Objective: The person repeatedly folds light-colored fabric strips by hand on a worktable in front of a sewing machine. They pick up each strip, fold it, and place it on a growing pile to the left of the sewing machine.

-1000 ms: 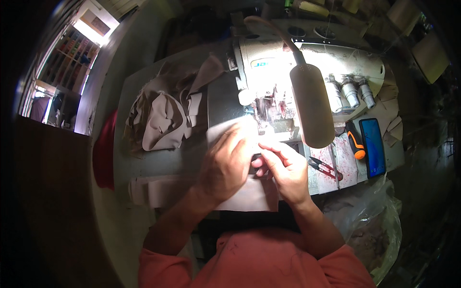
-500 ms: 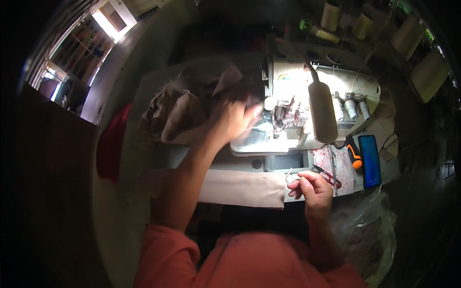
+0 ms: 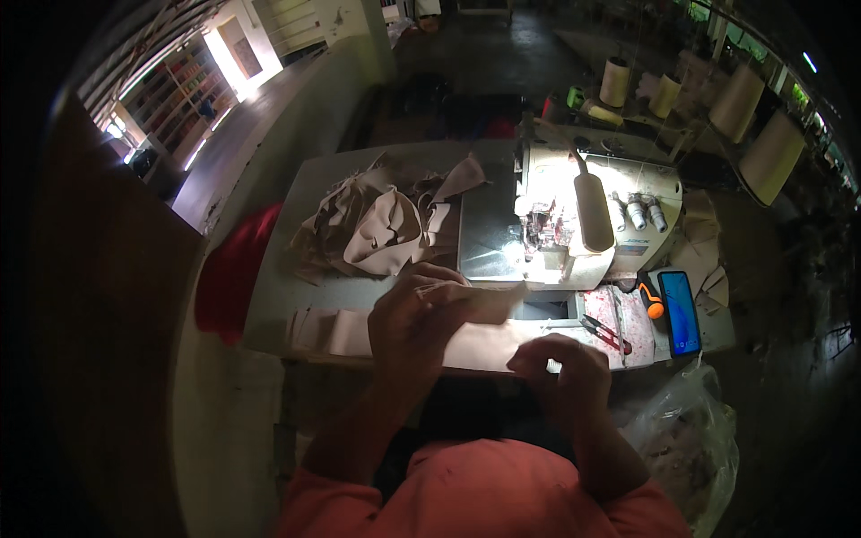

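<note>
My left hand is closed on a small beige fabric piece, lifted over the table's front edge. My right hand is a little to its right, thumb and fingers curled together in a pinch; whatever they hold, if anything, is too small to make out. Beneath both hands a long beige fabric strip lies along the front edge. Beyond my left hand is a crumpled heap of beige fabric pieces. The sewing machine stands beyond my right hand, its needle area brightly lit.
A lamp hangs in front of the machine. Red-handled thread snips, an orange tool and a phone lie at the right. A clear plastic bag hangs below them. Thread cones stand behind; red cloth is at the left.
My left hand has come back from beside the heap toward me and now holds a fabric piece. The right hand stays near the front edge, still pinched. The view has shifted, showing more floor beyond.
</note>
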The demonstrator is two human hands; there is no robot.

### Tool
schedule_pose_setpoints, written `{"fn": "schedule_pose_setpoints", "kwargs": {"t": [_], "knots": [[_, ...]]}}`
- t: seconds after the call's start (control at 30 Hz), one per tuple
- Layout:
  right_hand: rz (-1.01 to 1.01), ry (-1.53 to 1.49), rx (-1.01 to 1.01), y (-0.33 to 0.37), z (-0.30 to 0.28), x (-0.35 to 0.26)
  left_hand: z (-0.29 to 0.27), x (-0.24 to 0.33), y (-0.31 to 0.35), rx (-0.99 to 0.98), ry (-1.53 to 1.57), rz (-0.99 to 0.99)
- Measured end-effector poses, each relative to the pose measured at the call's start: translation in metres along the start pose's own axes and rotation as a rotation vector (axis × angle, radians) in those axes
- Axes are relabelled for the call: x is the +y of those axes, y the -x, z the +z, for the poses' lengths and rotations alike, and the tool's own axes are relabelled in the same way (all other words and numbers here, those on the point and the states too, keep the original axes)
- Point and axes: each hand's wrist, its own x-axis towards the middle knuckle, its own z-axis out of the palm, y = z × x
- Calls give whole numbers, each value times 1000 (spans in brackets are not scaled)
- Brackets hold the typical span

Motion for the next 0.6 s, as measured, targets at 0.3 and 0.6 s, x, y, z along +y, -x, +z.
{"fn": "schedule_pose_setpoints", "kwargs": {"t": [0.3, 0.6], "knots": [[57, 111, 23, 6, -1, 0, 26, -8, 34, -124, 463, -647], [417, -218, 52, 29, -16, 42, 10, -37, 51, -151, 529, -833]]}}
